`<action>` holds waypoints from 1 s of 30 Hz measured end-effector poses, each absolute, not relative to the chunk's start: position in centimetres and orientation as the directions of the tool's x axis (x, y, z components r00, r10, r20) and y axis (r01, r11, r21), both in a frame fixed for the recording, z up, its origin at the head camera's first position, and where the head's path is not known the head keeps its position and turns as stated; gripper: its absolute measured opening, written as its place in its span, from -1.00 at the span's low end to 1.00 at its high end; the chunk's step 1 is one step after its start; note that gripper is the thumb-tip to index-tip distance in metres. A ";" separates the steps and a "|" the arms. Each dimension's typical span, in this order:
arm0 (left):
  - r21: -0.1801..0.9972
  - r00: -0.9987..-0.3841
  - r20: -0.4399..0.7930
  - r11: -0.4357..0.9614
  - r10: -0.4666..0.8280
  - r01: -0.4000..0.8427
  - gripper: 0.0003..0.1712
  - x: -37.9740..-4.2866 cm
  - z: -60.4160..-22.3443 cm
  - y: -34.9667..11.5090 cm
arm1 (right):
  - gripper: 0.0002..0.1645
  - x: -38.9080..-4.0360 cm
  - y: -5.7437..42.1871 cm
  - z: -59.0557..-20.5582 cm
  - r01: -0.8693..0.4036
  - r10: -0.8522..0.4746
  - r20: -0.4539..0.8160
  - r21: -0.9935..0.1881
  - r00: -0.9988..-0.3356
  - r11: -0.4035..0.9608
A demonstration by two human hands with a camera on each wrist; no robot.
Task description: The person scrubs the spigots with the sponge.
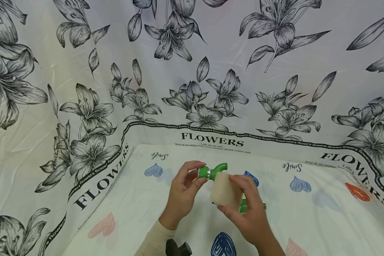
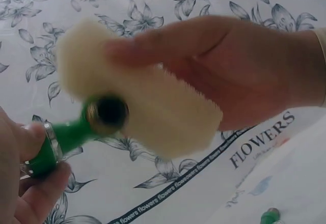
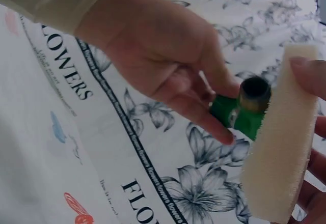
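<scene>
- The flower-print sheet [image 1: 275, 83] rises behind the scene, its lettered border running along the far edge; it likely serves as a plain screen around the work.
- The bench, under a white heart-print cloth [image 1: 131, 209], spreads below both hands; the cloth probably guards the surface.
- The right hand [image 1: 251, 209] grips the pale sponge, thumb on one side and fingers on the other. Holding it by the edges seems meant to leave its broad face free toward the green fitting.
- The left hand [image 1: 182, 190] pinches the green fitting by its ribbed end, near the silver ring; this hold appears to keep the bent part and the open mouth exposed.
- The pale sponge [image 1: 226, 192] is held up above the cloth, tilted, right beside the green fitting. Whether the two touch, I cannot tell.
- The green fitting [image 1: 217, 172], shaped like a tap, is held above the cloth between the hands, its dark round mouth [image 2: 112, 111] showing in the left wrist view.
- Another green piece [image 1: 243, 206] lies on the cloth, partly hidden behind the right hand and sponge; set there, it seems simply out of the way.
</scene>
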State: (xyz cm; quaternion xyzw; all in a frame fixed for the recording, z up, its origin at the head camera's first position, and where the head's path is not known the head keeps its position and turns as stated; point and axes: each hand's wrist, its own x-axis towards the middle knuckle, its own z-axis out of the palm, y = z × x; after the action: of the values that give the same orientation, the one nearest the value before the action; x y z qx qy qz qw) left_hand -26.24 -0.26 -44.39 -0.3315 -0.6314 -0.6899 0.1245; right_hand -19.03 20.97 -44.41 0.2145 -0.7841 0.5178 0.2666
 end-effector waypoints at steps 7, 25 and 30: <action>0.839 -0.780 0.537 -0.300 0.322 0.453 -0.57 -26.1 -44.5 -0.2 | 0.01 -19.0 22.0 -43.9 -0.676 -0.040 0.681 -0.716 -0.731 0.176; 0.782 -0.685 0.623 -0.325 0.379 0.532 -0.58 -25.9 -44.7 0.4 | -0.12 -20.1 22.6 -44.5 -0.731 0.046 0.741 -0.670 -0.670 0.130; 0.787 -0.695 0.616 -0.314 0.370 0.531 -0.57 -25.9 -44.7 0.4 | -0.09 -20.4 22.7 -44.6 -0.739 0.076 0.755 -0.655 -0.652 0.157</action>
State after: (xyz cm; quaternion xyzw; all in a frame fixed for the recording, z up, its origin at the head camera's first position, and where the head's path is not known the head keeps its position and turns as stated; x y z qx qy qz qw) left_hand -25.87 0.43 -44.73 -0.3863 -0.5829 -0.7126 0.0565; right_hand -20.36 22.71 -44.57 0.2435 -0.6809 0.6020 0.3388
